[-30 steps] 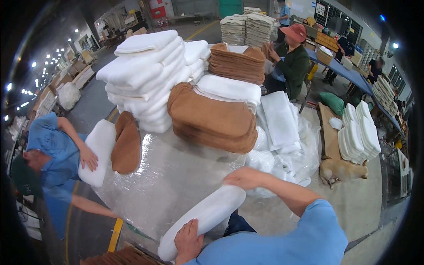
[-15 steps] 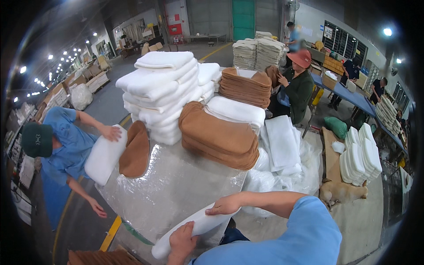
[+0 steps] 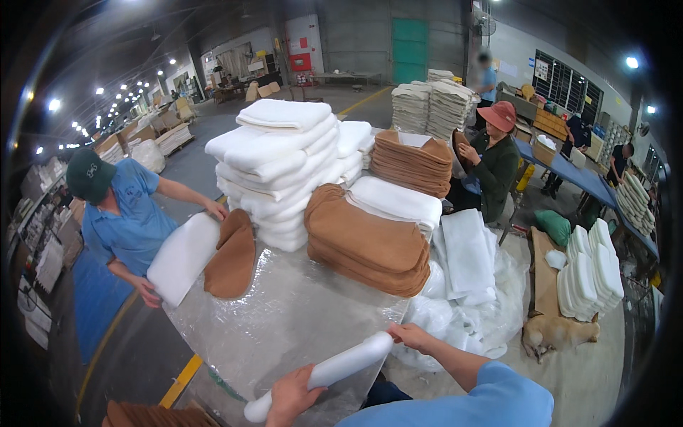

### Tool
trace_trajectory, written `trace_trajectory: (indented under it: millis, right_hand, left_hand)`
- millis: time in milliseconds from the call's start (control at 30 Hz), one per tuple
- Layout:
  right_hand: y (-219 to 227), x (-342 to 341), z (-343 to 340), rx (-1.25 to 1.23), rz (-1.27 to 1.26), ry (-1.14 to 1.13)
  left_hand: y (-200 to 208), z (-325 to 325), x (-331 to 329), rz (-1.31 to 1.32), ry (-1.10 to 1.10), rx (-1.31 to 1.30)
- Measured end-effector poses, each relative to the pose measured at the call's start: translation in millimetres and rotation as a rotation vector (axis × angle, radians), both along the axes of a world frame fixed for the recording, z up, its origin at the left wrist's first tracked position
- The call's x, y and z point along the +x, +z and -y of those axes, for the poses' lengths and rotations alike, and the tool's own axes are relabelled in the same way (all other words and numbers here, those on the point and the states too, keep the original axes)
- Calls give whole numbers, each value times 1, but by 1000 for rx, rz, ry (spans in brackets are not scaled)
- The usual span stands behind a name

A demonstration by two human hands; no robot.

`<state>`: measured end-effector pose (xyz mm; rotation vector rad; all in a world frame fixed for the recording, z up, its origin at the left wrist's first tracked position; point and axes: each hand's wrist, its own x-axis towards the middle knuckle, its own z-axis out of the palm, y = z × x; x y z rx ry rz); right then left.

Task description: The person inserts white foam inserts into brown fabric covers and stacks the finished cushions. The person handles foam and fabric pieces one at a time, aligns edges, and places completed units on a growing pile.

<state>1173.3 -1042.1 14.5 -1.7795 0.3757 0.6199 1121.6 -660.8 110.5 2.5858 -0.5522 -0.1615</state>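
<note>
The left hand (image 3: 290,400) and the right hand (image 3: 411,336) each had a closed grip on one end of a white foam pad (image 3: 327,373), held just over the near edge of the plastic-covered desk (image 3: 284,320). Farther back sat brown pads (image 3: 366,245) and a tall white stack (image 3: 277,167). A co-worker (image 3: 117,213) held another white pad (image 3: 183,257).

Your view is pretty well lit overall, with light coming from rows of ceiling lamps (image 3: 80,107) on the left and a couple of bright spots upper right that flare a bit. The clear plastic sheet (image 3: 284,327) on the counter throws back a soft sheen. Shadows are weak and diffuse. You get heavy fisheye bending toward the rim, and the corners go fully black. The centre is sharp; the far end of the hall looks softer and slightly blurred.
</note>
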Motion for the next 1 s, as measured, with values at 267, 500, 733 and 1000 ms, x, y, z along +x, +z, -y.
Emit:
trace_trajectory:
  millis: [267,500,733,1000]
  right_hand:
    - [-10,55,57,188,28,-200]
    - [-3,202,219,273,283,-682]
    - [-34,352,312,225,117,-1034]
    - [-39,440,341,883,126,-847]
  left_hand:
    - [6,12,27,-104,92,117]
    - [10,41,68,-405,255,351]
    - [22,59,50,-379,436,360]
    - [29,72,69,-364,468,459]
